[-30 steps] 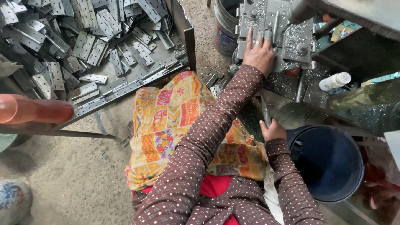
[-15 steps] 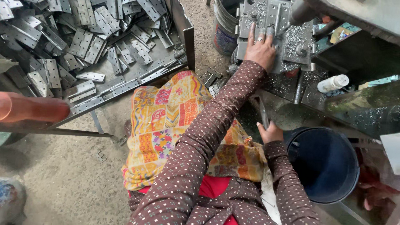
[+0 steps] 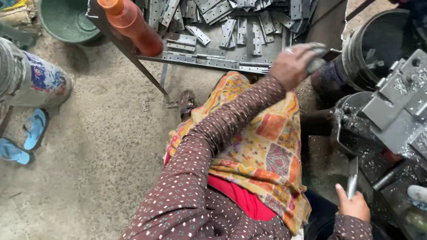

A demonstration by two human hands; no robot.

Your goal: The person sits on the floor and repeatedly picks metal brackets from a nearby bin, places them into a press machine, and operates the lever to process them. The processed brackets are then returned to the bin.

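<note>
Two hands are at work in this frame. The left hand (image 3: 294, 66), at upper centre, is curled around a grey metal plate (image 3: 316, 59), blurred by motion; it hangs at the near edge of the low table (image 3: 202, 61), where a heap of similar perforated plates (image 3: 239, 9) lies loose, within arm's reach of the seat. The right hand (image 3: 352, 205), at lower right, is wrapped around a steel lever (image 3: 352, 178), thumb raised along the shaft; the lever rises toward the grey machine block (image 3: 409, 108) at the right edge, so the grip suits pulling it. Bright metal shavings lie over the block and the pan below it.

A patterned orange and yellow cloth (image 3: 261, 142) covers the lap, probably as a shield against the shavings.

Containers, by place:
- Upper left of centre: an orange bottle (image 3: 128, 20) with an orange cap, lying tilted on the table corner, no label visible.
- Upper left: a green tub (image 3: 65, 12) on the floor.
- Left edge: a metal pail (image 3: 21, 73) wearing a blue and red printed wrapper.
- Upper right: a steel drum (image 3: 368, 55), standing near the machine.

Blue sandals (image 3: 22, 139) lie on the floor at lower left.
</note>
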